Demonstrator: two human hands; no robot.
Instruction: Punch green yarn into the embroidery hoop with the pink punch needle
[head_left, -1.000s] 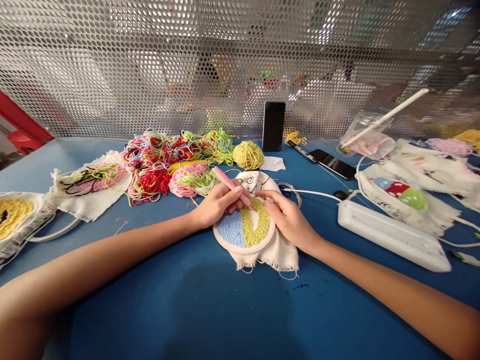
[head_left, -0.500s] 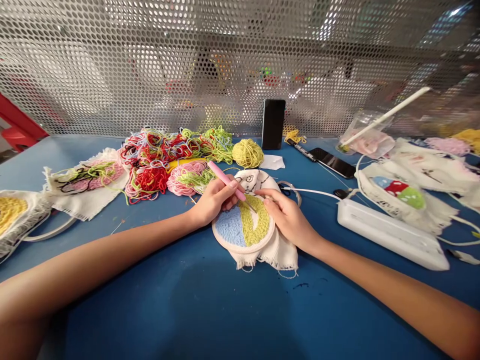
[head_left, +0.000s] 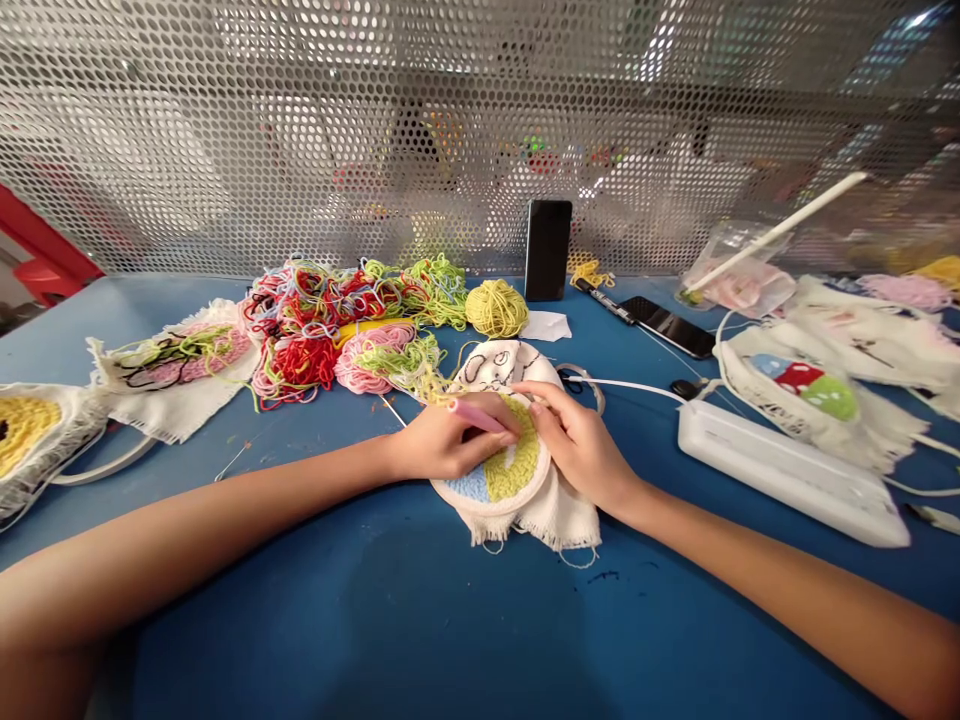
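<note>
A pink-handled punch needle is gripped in my left hand, its tip hidden by my fingers over the yellow-green loops. Under it lies a round embroidery hoop with white cloth, covered in light blue loops on the left and yellow-green loops on the right. A small bare white patch shows among the green. My right hand is closed on the hoop's right edge, thumb on top and fingers along its far side. Frayed cloth hangs out below the hoop.
Behind the hoop are tangled yarns, a yellow-green yarn ball and an upright phone against perforated metal. To the right lie a second phone, a marker, a white lamp-like bar and another hooped piece.
My left hand has shifted down and right over the hoop, covering most of the blue loops. The punch needle now lies lower and flatter. My right hand keeps its hold.
</note>
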